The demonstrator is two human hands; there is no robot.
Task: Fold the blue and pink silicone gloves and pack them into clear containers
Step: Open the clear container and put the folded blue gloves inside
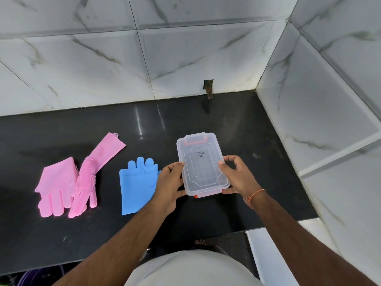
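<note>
Both hands on one clear container, lid on, orange latches at its far and near ends. Left hand has its grip pinching the container's left edge; right hand pinches the right edge, thumb on the lid rim, fingers under the near corner. Container sits on or just above the black worktop; can't tell which. Blue gloves lie stacked flat just left of the container, partly under the left hand. Pink gloves lie further left of it, unfolded, one bristle-side up across the other. Nothing packed yet. Risks: latches popping unevenly could make the lid jump or the smooth plastic slip; springy silicone may unfold and block lid closure.
</note>
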